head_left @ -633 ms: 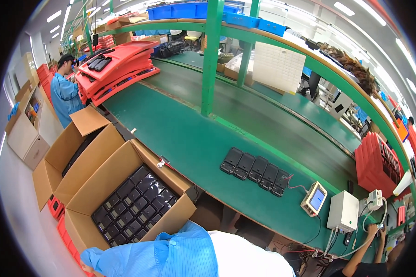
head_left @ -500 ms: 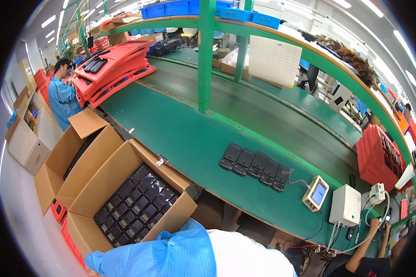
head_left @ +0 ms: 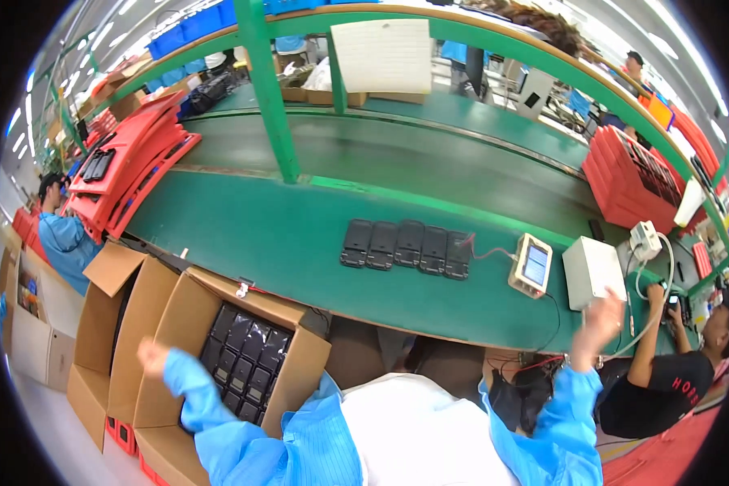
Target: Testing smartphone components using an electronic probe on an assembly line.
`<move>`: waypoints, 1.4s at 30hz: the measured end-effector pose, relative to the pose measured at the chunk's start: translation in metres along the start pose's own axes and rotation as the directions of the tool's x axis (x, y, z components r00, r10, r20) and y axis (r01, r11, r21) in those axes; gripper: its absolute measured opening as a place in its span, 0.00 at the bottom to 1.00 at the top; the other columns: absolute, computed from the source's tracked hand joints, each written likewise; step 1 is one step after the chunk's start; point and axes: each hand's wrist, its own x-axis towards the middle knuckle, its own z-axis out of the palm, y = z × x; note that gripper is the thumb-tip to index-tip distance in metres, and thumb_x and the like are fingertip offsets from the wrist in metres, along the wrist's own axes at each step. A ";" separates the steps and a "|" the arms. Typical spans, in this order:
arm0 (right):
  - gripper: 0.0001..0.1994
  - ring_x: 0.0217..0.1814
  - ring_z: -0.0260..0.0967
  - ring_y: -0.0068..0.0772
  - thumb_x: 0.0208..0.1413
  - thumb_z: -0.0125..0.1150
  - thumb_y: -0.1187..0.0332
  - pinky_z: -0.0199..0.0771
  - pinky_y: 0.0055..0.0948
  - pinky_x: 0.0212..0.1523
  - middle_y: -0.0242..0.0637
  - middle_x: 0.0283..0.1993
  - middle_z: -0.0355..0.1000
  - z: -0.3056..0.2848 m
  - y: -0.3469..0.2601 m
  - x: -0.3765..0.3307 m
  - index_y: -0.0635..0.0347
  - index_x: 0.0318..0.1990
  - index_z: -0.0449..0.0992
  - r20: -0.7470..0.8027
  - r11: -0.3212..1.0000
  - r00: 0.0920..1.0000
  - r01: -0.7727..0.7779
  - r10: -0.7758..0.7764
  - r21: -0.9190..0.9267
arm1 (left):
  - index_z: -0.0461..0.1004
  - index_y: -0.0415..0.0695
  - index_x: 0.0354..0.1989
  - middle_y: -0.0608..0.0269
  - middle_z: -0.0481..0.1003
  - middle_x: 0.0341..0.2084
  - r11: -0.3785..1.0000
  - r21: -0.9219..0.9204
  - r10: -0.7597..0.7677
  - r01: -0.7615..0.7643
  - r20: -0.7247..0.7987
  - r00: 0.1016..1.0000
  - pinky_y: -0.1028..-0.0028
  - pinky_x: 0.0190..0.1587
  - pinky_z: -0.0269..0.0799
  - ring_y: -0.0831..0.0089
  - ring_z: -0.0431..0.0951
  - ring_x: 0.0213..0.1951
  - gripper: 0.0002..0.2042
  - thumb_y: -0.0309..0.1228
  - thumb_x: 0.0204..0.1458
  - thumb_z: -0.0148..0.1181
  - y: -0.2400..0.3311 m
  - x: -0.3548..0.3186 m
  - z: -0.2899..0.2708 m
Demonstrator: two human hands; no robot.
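My left hand (head_left: 152,356) is raised over the left flap of an open cardboard box (head_left: 314,360); it looks curled, but its fingers are smeared. Rows of black handheld devices (head_left: 243,368) in clear wrapping fill that box. On the right, my right hand (head_left: 599,328) hangs at the bench's front edge, before a white control box (head_left: 593,271); blur hides what its fingers do. Several black devices (head_left: 409,245) lie side by side on the green bench (head_left: 243,219). A red wire runs from the rightmost one to a small cream-coloured tester (head_left: 531,265) with a lit screen.
Red trays (head_left: 125,162) are stacked at the bench's left end, more red trays (head_left: 632,178) at the right. A second carton (head_left: 97,348) stands left of the open one. A green post (head_left: 271,97) rises behind. One co-worker (head_left: 664,389) sits at right, another (head_left: 61,235) stands far left.
Both hands have come up into view, the left over the carton and the right by the white box. My view has turned right, so the bench things appear further left.
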 end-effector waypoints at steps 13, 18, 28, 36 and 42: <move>0.08 0.43 0.74 0.22 0.66 0.60 0.72 0.73 0.24 0.45 0.34 0.42 0.80 0.189 0.049 -0.043 0.66 0.48 0.79 0.648 0.988 0.761 0.119 -0.025 -0.101 | 0.63 0.47 0.16 0.60 0.66 0.11 0.847 -0.440 0.478 0.296 0.876 -0.063 0.60 0.19 0.63 0.56 0.70 0.15 0.18 0.26 0.53 0.66 0.373 -0.430 0.214; 0.07 0.37 0.70 0.18 0.66 0.61 0.71 0.70 0.22 0.37 0.32 0.37 0.78 0.215 0.055 -0.037 0.65 0.45 0.80 0.518 0.992 0.847 0.122 -0.119 0.029 | 0.63 0.47 0.16 0.61 0.67 0.11 0.932 -0.319 0.357 0.174 0.895 -0.268 0.59 0.20 0.65 0.54 0.71 0.17 0.19 0.32 0.54 0.66 0.353 -0.438 0.207; 0.10 0.32 0.73 0.18 0.63 0.66 0.65 0.72 0.24 0.34 0.35 0.30 0.79 0.212 0.057 -0.054 0.64 0.38 0.83 0.676 0.993 0.732 0.001 0.082 -0.122 | 0.67 0.48 0.20 0.66 0.67 0.10 0.963 -0.231 0.264 0.136 0.903 -0.340 0.63 0.20 0.66 0.61 0.72 0.15 0.16 0.33 0.53 0.69 0.359 -0.420 0.210; 0.14 0.20 0.59 0.18 0.58 0.71 0.60 0.59 0.27 0.23 0.29 0.19 0.66 0.215 0.066 -0.055 0.63 0.37 0.82 0.703 0.980 0.696 -0.003 0.143 -0.197 | 0.78 0.50 0.32 0.70 0.74 0.24 0.925 -0.361 0.379 0.117 0.897 -0.227 0.68 0.23 0.67 0.69 0.75 0.25 0.08 0.34 0.48 0.73 0.371 -0.421 0.227; 0.06 0.29 0.64 0.09 0.62 0.67 0.74 0.66 0.16 0.29 0.24 0.30 0.75 0.221 0.064 -0.056 0.66 0.43 0.82 0.636 0.970 0.768 -0.208 0.082 0.126 | 0.82 0.54 0.37 0.73 0.72 0.36 0.871 -0.476 0.410 -0.126 0.843 -0.347 0.66 0.43 0.67 0.68 0.72 0.43 0.13 0.37 0.42 0.74 0.361 -0.440 0.258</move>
